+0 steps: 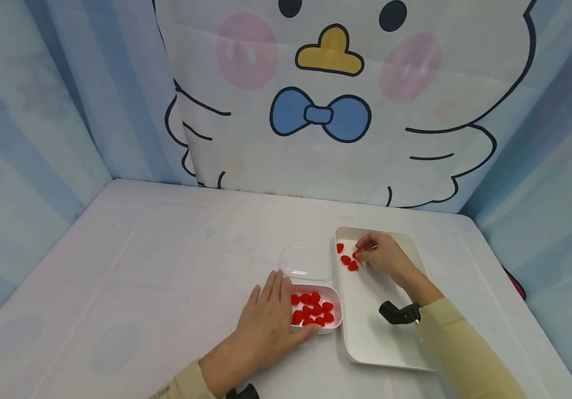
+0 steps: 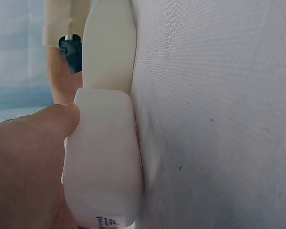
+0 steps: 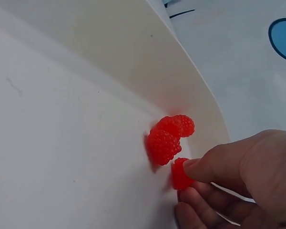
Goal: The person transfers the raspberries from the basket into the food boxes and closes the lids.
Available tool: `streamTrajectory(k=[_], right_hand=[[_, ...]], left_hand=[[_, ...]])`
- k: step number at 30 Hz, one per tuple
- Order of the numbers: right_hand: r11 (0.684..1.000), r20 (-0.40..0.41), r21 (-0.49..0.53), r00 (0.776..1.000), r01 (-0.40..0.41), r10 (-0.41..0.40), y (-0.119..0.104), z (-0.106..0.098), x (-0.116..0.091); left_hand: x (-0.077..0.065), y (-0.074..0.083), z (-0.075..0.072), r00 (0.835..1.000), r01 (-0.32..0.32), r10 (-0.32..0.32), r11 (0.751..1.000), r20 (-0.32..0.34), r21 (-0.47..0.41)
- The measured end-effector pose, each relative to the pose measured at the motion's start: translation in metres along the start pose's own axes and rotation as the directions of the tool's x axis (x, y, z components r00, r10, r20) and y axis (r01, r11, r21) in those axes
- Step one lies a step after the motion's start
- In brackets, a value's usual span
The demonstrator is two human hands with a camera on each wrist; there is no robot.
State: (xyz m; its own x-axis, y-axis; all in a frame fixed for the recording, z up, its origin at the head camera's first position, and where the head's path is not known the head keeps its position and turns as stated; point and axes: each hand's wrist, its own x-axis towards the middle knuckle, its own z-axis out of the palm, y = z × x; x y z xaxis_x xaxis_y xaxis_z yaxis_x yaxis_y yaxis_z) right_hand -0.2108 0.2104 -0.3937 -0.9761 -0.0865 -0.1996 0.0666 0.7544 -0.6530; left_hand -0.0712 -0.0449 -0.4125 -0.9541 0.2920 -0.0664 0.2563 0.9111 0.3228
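Observation:
Over the far part of a white tray, my right hand pinches a red raspberry between thumb and fingers. Beside it in the tray lie a few more raspberries, close to the tray wall. My left hand rests against a small white box, fingers straight along its left side and thumb along the near rim. Several raspberries lie inside that box, spread over its floor. The left wrist view shows the thumb on the box but hides most of the other fingers.
A clear plastic lid lies on the white tabletop just beyond the box. The tray stands directly to the right of the box. Behind the table hangs a printed cloth, with blue curtains at both sides.

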Motion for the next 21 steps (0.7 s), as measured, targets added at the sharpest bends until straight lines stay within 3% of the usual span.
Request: streamTrajectory(k=[21], right_hand=[[1.000, -0.028, 0.001, 1.000, -0.011, 0.011, 0.0064, 0.0059, 0.0012]], left_hand=[[0.0000, 0.0002, -0.0001, 1.000, -0.002, 0.002, 1.000, -0.005, 0.018]])
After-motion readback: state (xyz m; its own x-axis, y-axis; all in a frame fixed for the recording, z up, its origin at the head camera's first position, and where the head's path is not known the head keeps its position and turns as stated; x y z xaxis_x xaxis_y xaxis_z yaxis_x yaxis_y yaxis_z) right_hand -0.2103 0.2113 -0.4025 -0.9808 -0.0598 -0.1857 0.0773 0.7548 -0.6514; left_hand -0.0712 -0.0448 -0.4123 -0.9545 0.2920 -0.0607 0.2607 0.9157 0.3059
